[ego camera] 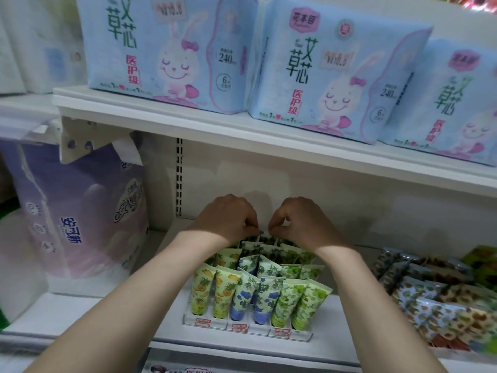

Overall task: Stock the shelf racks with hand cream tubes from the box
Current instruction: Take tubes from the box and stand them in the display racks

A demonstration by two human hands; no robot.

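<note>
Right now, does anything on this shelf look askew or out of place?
Mildly. In the rack, the blue-flower tubes lean sideways, unlike the pineapple tubes; the patterned boxes at right lie jumbled.

Hand cream tubes (225, 293) upright, caps down, packed in clear rack (250, 329); L-R yellow, blue, green prints.
</note>
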